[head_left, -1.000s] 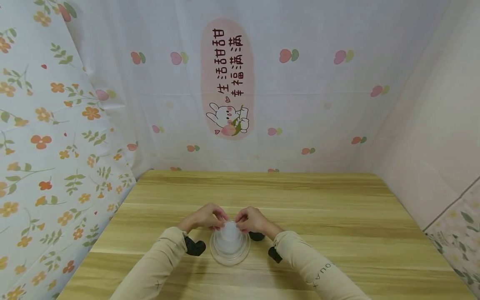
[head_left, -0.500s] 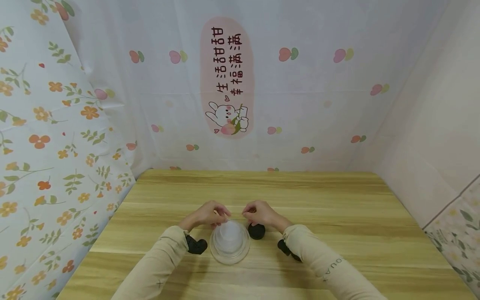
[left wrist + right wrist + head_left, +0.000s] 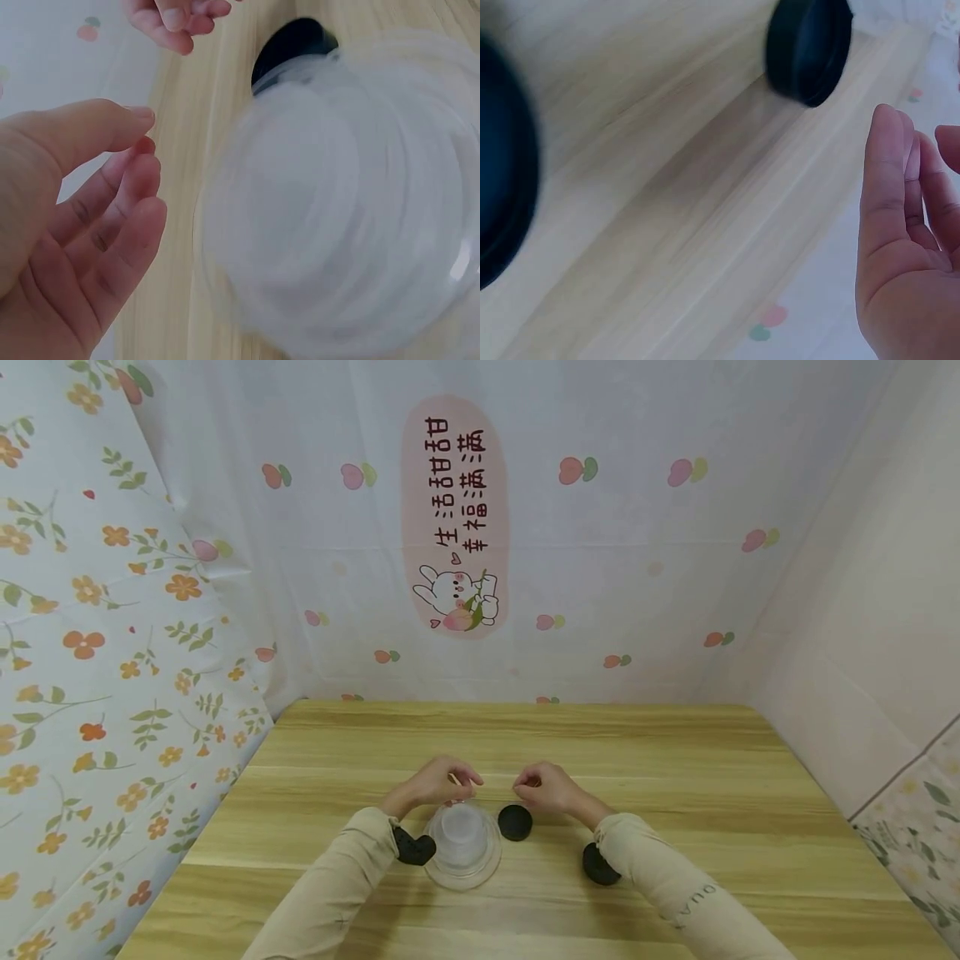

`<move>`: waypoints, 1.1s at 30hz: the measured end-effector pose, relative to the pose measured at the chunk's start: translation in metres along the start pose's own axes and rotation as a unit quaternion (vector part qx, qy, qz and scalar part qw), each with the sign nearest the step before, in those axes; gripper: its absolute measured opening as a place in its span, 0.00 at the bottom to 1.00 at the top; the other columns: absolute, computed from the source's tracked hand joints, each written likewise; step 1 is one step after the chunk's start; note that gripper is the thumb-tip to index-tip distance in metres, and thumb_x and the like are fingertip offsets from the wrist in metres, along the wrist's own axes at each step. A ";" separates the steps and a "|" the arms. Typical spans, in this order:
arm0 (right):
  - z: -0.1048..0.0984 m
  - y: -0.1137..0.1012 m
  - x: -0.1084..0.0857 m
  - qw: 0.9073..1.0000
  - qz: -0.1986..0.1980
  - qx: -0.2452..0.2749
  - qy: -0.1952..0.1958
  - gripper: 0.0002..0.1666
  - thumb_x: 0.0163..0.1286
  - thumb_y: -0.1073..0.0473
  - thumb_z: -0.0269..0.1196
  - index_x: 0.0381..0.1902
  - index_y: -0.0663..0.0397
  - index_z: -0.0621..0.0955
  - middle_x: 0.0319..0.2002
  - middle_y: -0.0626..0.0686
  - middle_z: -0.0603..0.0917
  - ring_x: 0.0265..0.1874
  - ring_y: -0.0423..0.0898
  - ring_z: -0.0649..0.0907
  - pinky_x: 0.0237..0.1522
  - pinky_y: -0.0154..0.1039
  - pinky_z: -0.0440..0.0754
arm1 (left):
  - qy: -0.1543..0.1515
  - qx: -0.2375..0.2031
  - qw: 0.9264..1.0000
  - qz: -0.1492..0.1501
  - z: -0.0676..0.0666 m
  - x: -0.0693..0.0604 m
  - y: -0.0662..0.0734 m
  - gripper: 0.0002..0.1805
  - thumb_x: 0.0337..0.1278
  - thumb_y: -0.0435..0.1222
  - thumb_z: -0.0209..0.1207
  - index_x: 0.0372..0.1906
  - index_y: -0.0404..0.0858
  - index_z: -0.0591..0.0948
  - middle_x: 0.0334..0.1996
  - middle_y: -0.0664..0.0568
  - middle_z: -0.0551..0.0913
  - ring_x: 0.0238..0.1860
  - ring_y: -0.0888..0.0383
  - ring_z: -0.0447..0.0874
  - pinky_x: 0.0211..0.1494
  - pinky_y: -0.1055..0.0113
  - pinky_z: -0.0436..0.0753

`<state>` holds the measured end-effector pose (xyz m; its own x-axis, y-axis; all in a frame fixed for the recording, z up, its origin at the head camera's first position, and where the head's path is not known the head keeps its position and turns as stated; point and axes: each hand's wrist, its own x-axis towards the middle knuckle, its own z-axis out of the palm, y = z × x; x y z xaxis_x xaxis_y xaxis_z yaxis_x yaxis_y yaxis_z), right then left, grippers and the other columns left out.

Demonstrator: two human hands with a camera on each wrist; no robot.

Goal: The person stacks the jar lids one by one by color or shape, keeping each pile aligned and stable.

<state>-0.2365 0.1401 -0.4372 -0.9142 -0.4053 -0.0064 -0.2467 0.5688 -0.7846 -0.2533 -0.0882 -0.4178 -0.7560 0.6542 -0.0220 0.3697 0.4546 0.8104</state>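
Note:
A stack of nested clear plastic containers stands narrow end up on a round clear base on the table. Just behind it hovers my left hand, its thumb tip near the index fingertip and the other fingers loosely bent. My right hand is to the right, above and behind a round black lid. The right wrist view shows its fingers fairly straight. I see nothing clearly held in either hand. A faint thin line shows between them in the head view; I cannot tell what it is.
A second round black piece sits under my right sleeve, partly covered. A black device is on my left wrist. The wood-grain table meets a patterned cloth wall at the back and a floral cloth at the left.
Both hands have left the top of the stack and shifted right, the right hand farther, so the gap between them has widened. The black lid beside the stack is now uncovered.

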 end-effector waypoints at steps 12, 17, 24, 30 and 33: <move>-0.009 0.021 -0.016 1.000 0.011 0.024 -0.010 0.09 0.63 0.66 0.55 0.33 0.69 0.79 0.20 0.55 0.77 0.17 0.44 0.76 0.21 0.36 0.76 | -0.009 0.025 0.998 0.056 0.028 0.031 0.010 0.12 0.44 0.26 0.55 0.38 0.26 0.80 0.26 0.44 0.80 0.29 0.57 0.77 0.34 0.74 0.76; -0.005 0.027 -0.017 0.999 0.024 0.048 -0.008 0.06 0.61 0.69 0.56 0.31 0.69 0.78 0.20 0.55 0.77 0.19 0.44 0.77 0.21 0.39 0.78 | 0.000 0.044 0.999 0.013 0.037 0.040 0.010 0.13 0.41 0.25 0.56 0.37 0.27 0.80 0.23 0.47 0.80 0.26 0.64 0.73 0.29 0.75 0.73; 0.001 0.030 -0.017 0.997 0.051 0.063 -0.003 0.05 0.57 0.71 0.57 0.32 0.70 0.78 0.23 0.54 0.79 0.22 0.44 0.79 0.23 0.35 0.78 | -0.001 0.054 0.998 -0.041 0.046 0.047 0.010 0.12 0.41 0.23 0.56 0.36 0.29 0.80 0.24 0.46 0.81 0.24 0.64 0.74 0.27 0.76 0.72; 0.007 0.031 -0.017 0.994 0.062 0.084 -0.017 0.08 0.56 0.72 0.57 0.35 0.73 0.76 0.26 0.54 0.79 0.26 0.48 0.81 0.27 0.39 0.80 | -0.005 0.069 0.995 -0.067 0.047 0.051 0.009 0.10 0.41 0.23 0.58 0.35 0.30 0.81 0.25 0.46 0.82 0.26 0.62 0.76 0.26 0.75 0.74; 0.010 0.032 -0.014 0.995 0.063 0.081 -0.016 0.08 0.55 0.72 0.59 0.34 0.73 0.77 0.26 0.54 0.79 0.24 0.47 0.81 0.27 0.39 0.80 | -0.019 0.059 0.995 -0.083 0.047 0.054 0.004 0.10 0.38 0.23 0.57 0.30 0.35 0.82 0.21 0.51 0.82 0.24 0.63 0.77 0.26 0.74 0.75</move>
<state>-0.2282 0.1574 -0.4686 -0.9232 -0.3625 -0.1279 -0.0743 0.4946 -0.8660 -0.2670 -0.0227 -0.4436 -0.7916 0.5858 -0.1738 0.3045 0.6248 0.7190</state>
